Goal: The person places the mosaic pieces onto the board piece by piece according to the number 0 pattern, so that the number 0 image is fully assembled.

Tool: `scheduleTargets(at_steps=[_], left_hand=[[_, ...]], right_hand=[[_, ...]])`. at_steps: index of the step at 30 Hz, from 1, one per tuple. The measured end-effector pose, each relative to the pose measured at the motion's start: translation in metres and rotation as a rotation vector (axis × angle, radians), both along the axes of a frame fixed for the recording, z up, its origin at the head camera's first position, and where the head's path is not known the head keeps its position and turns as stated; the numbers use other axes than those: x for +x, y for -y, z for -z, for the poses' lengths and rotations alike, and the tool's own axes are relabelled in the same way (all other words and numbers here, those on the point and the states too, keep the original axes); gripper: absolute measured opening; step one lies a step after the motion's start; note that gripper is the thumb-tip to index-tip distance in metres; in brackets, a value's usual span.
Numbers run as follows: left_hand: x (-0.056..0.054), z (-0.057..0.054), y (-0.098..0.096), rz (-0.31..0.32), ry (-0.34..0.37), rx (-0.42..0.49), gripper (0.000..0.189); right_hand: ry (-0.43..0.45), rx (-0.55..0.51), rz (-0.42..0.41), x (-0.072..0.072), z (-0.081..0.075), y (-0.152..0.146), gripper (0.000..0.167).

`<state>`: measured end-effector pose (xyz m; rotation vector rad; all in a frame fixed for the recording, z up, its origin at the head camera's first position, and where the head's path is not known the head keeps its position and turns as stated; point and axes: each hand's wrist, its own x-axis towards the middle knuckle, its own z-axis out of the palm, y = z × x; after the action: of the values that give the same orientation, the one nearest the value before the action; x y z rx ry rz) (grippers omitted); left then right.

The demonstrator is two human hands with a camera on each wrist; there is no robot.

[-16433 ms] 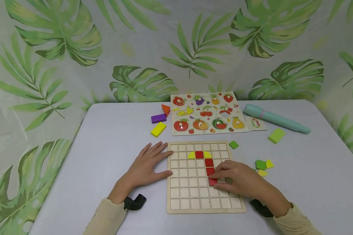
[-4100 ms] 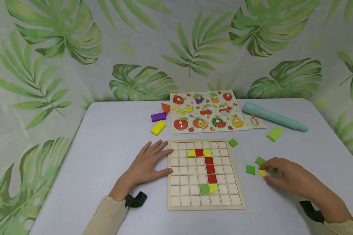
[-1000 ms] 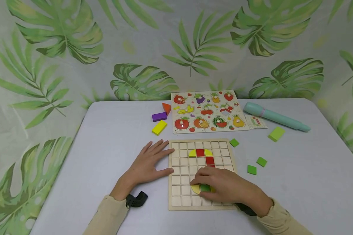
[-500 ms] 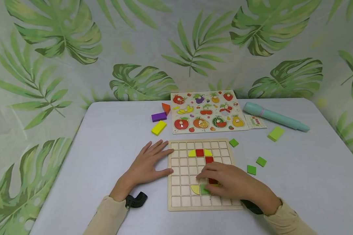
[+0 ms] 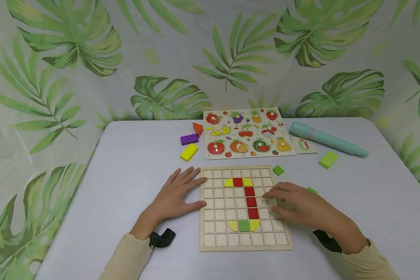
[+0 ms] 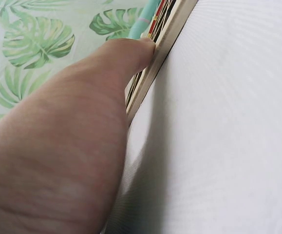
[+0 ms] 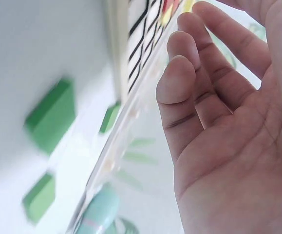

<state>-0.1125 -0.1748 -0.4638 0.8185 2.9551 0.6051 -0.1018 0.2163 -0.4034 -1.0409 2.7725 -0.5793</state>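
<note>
A wooden grid board [image 5: 217, 238] lies in the middle of the table. Several red squares [image 5: 253, 213] make a short top piece and a column on it, with yellow quarter-round tiles [image 5: 232, 226] at the ends. A green square tile [image 5: 244, 225] sits between two yellow ones in the lower row. My left hand [image 5: 173, 198] rests with spread fingers at the board's left edge, its thumb against the rim in the left wrist view. Over the right side of the board hovers my right hand [image 5: 297, 206], fingers loosely bent, nothing between them in the right wrist view.
Loose green tiles [image 5: 278, 170] lie right of the board; the right hand partly covers some. Behind are a fruit puzzle [image 5: 250, 154], a small pattern card [image 5: 304, 145], a teal pen-shaped object [image 5: 330, 141], a light green block [image 5: 328, 160], and yellow [image 5: 189, 152], purple [image 5: 189, 139] and orange [image 5: 197, 129] blocks.
A green square and two yellow tiles joined the lower row over these frames. The right hand let go of the left yellow one and moved right, off the tiles. The left hand stayed put.
</note>
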Motion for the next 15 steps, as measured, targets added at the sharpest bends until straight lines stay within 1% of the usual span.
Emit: scheduleTargets(at_steps=[4,10,15], left_hand=[[0.0,0.0,0.0,0.003,-0.008,0.003,0.072],[0.0,-0.001,0.0,0.0,0.005,-0.005,0.073],[-0.001,0.0,0.0,-0.005,0.022,-0.014,0.073]], right_hand=[[-0.017,-0.003,0.045,-0.002,0.001,-0.016,0.035],[-0.011,0.021,0.108,-0.002,0.003,-0.037,0.036],[-0.028,0.05,0.135,-0.003,0.009,-0.056,0.036]])
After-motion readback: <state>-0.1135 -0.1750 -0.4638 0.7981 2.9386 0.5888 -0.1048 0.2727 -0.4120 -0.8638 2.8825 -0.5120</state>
